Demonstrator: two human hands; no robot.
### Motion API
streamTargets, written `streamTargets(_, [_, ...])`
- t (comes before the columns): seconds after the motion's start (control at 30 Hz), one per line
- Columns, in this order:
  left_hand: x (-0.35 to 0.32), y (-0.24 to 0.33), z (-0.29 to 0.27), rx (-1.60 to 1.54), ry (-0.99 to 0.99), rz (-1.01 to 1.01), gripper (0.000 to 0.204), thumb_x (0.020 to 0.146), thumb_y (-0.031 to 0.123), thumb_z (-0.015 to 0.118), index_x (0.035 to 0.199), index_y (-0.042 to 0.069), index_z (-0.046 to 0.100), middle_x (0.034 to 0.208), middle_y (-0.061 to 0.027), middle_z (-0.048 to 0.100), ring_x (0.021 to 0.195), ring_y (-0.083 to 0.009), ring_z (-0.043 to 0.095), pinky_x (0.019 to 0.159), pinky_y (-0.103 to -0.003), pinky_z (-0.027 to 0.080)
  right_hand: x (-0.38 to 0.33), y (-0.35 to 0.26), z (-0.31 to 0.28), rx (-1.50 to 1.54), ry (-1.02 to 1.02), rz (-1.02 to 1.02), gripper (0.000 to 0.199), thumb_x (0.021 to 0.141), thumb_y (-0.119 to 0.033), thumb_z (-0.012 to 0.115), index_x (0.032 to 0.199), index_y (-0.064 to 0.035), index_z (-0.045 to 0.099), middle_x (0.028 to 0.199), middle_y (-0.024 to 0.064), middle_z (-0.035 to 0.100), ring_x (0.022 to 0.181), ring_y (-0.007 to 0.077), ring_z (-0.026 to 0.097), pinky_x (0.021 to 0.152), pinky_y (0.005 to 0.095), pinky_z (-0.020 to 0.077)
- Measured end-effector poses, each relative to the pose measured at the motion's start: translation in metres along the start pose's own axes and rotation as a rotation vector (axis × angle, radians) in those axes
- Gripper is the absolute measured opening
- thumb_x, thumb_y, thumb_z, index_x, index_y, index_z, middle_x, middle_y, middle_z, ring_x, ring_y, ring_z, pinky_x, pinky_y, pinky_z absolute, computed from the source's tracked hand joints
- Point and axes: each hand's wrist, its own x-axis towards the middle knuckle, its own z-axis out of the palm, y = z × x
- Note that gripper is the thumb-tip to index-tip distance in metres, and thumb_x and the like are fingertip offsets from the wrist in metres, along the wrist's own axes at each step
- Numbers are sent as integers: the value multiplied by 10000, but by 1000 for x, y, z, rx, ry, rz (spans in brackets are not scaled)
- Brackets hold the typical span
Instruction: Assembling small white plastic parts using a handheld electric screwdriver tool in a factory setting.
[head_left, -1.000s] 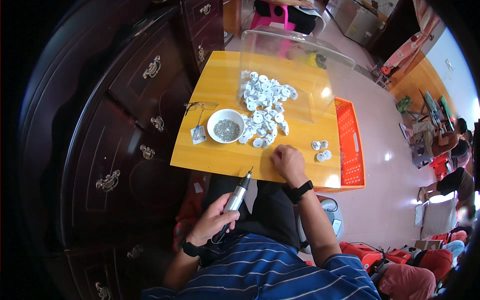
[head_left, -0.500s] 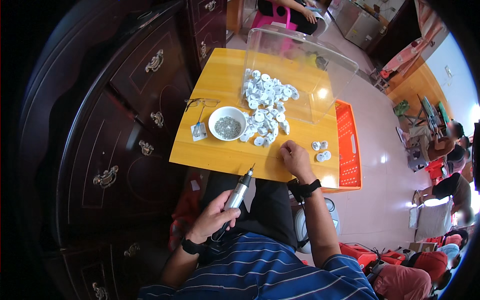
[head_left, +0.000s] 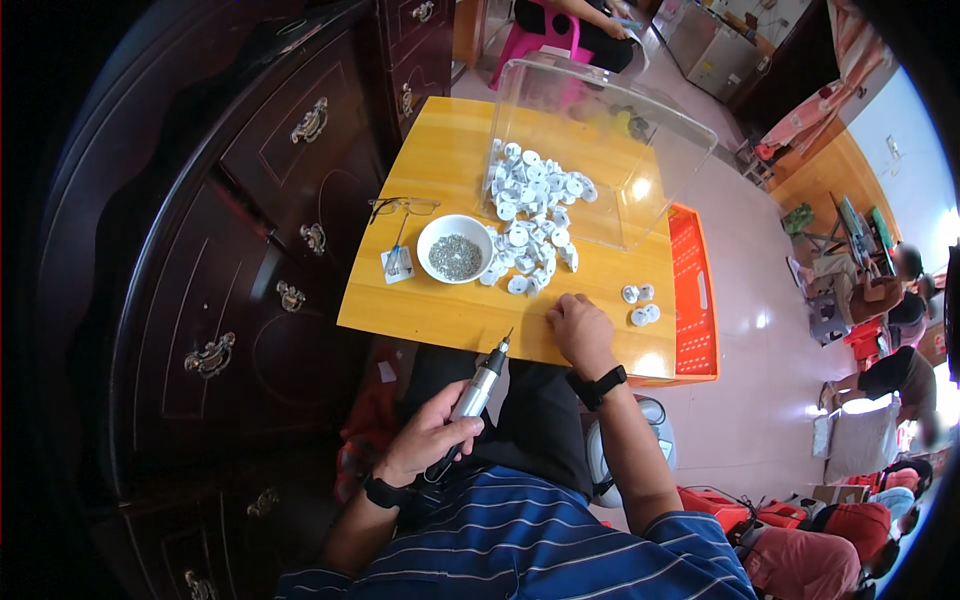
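Observation:
My left hand is wrapped round a silver and black electric screwdriver, its bit pointing up and away past the table's near edge. Curled on the tabletop near its front edge is my right hand; whatever its fingers hold, if anything, is hidden. Beyond it, a heap of small round white plastic parts spreads out of a clear plastic bin tipped on its side. Left of the heap stands a white bowl of small metal screws. Several white parts lie apart to the right of my right hand.
Eyeglasses and a small blue-handled screwdriver lie at the left of the yellow table. Dark wooden drawers border the left side. An orange crate stands against the right edge. Other people sit farther off.
My right hand has shifted slightly left and nearer to me on the table. My left hand and the electric screwdriver have hardly moved.

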Motion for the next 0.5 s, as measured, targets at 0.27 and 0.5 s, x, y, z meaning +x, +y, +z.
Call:
streamTargets(0.27, [2,-1,3,43,-25,-1,559,976,171,634,1460,28,395,915,-28,586,698,-76,591,582,-219,501,1,8,12,-47,49,-17,207,915,-271,657,872,-69,661,889,159,691,832,365,692,741,486,546])
streamTargets(0.5, [-1,-1,3,47,-15,7,565,974,177,632,1463,25,394,914,-27,586,695,-77,591,582,-219,501,5,27,-9,348,10,15,168,911,-185,653,943,-36,722,814,174,722,768,338,712,714,406,556])
